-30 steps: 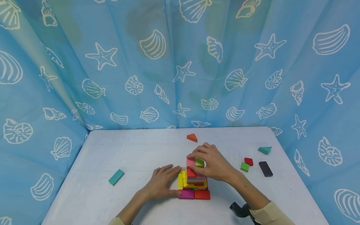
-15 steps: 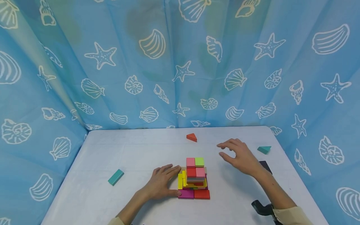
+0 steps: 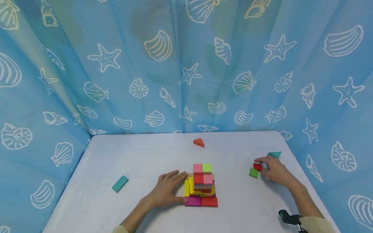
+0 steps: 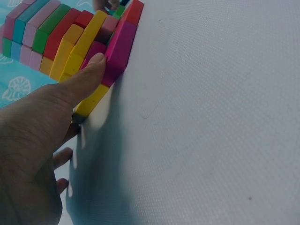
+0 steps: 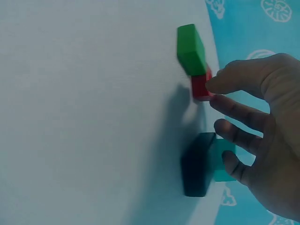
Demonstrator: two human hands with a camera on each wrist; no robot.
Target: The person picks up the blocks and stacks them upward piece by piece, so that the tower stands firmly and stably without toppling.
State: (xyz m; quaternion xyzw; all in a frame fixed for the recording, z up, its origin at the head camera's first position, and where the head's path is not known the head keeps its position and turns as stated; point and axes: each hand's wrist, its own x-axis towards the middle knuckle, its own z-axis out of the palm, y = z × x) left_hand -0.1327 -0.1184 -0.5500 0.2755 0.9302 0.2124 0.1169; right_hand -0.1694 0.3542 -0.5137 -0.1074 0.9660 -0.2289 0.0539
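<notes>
A stepped stack of coloured wooden blocks [image 3: 203,178] stands in the middle of the table, its upper tiers narrower than its magenta, red and yellow base. My left hand [image 3: 169,190] rests beside it with fingers spread, the thumb on the magenta block [image 4: 121,51] at the near corner. At the table's right, my right hand [image 3: 275,170] reaches over a small red block [image 3: 257,167], thumb and index finger on either side of it. A green block [image 3: 253,173] lies close against the red one. Under that hand is a black block [image 5: 198,165], hidden in the head view.
A teal triangular block [image 3: 274,154] lies just beyond the right hand. Toward the back edge sits an orange-red wedge [image 3: 199,142], and a teal rectangular block [image 3: 120,183] is on the left. A shell-patterned blue curtain [image 3: 180,64] surrounds the white table [image 3: 140,155].
My right hand has left the top of the stack, with a pink block there uncovered, and moved right and down to the red block. The left hand has stayed in place.
</notes>
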